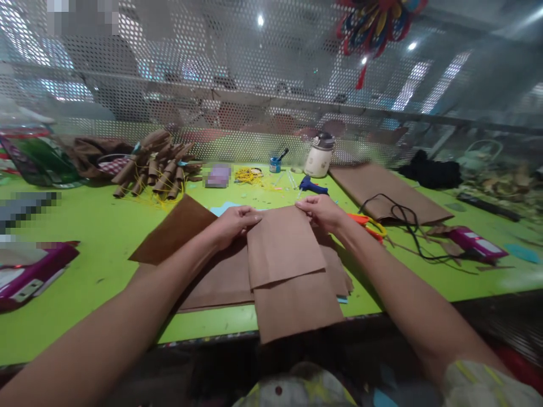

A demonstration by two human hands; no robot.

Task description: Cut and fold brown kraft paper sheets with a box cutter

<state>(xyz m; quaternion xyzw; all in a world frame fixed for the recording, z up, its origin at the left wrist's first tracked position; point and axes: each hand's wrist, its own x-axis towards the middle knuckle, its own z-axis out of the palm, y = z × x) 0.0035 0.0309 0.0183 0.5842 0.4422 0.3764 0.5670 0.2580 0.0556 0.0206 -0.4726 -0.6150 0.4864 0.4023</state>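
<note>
A sheet of brown kraft paper [285, 249], folded over so that one layer hangs below the other, is held up between my two hands. My left hand [237, 223] pinches its top left corner, thumb on the near side. At the top right corner my right hand [320, 210] grips the fold with closed fingers. Beneath lie more brown paper sheets [220, 277] on the green table, with a darker brown piece [178, 229] standing tilted at their left. Scissors with orange and yellow handles [369, 223] lie partly behind my right wrist.
Rolled brown paper tubes with yellow string [156, 172] are piled at the back left. A blue glue gun [313, 185], a white bottle [320, 155] and a small blue jar [275, 164] stand behind. Purple power strips [477, 244] lie at both sides; a black cable [413, 232] loops at right.
</note>
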